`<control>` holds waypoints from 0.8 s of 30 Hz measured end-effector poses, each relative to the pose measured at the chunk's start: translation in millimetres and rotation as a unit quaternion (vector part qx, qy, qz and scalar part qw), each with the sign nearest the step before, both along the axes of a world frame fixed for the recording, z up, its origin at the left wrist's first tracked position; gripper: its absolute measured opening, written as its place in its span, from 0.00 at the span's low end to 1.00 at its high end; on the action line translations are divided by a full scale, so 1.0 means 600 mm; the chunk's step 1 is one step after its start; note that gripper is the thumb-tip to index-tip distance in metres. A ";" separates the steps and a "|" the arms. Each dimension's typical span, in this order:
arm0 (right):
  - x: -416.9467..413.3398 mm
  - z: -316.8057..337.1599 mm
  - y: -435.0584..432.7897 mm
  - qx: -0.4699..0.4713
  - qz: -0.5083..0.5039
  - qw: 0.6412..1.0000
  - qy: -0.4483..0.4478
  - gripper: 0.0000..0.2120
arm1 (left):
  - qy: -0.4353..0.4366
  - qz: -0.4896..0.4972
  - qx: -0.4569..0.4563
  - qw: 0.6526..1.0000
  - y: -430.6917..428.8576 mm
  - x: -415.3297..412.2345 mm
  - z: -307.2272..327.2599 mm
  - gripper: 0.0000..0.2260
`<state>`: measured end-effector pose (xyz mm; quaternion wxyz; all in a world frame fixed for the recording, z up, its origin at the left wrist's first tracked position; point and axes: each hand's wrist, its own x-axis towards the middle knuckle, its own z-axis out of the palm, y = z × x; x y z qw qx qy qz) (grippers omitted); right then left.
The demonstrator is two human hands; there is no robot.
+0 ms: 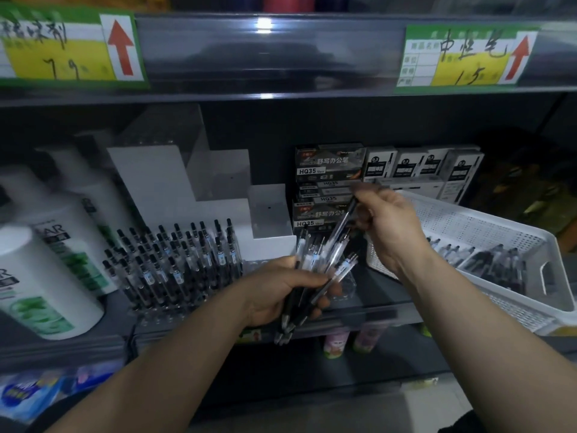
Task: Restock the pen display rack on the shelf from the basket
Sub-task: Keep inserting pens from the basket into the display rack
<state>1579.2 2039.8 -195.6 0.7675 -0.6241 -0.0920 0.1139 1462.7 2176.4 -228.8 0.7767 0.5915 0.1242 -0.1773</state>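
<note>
A clear pen display rack point(175, 310) stands on the shelf at centre left, with several black pens point(175, 257) upright in it. My left hand point(278, 289) grips a fanned bundle of pens point(315, 260) just right of the rack. Above the bundle, my right hand point(387, 223) pinches a single pen point(345, 221) that slants down towards the bundle. The white perforated basket point(487, 226) rests tilted on the shelf at the right, with more pens point(487, 260) lying inside.
White bottles point(40, 276) stand left of the rack. White stepped display blocks point(193, 189) rise behind it. Stacked pen boxes point(331, 182) sit at the back centre, behind my right hand. A shelf edge with price tags point(462, 57) hangs overhead.
</note>
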 end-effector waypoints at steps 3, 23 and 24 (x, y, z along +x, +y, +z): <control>0.015 0.004 -0.011 0.053 -0.071 0.996 -0.022 0.05 | 0.005 0.046 0.003 0.999 0.012 0.005 -0.012 0.11; -0.040 -0.038 -0.020 -0.287 0.220 0.921 -0.145 0.09 | -0.066 0.188 -0.086 0.976 -0.002 0.037 0.007 0.12; -0.036 -0.037 -0.022 -0.299 0.223 0.916 -0.149 0.07 | -0.065 0.184 -0.075 0.978 -0.003 0.038 0.006 0.12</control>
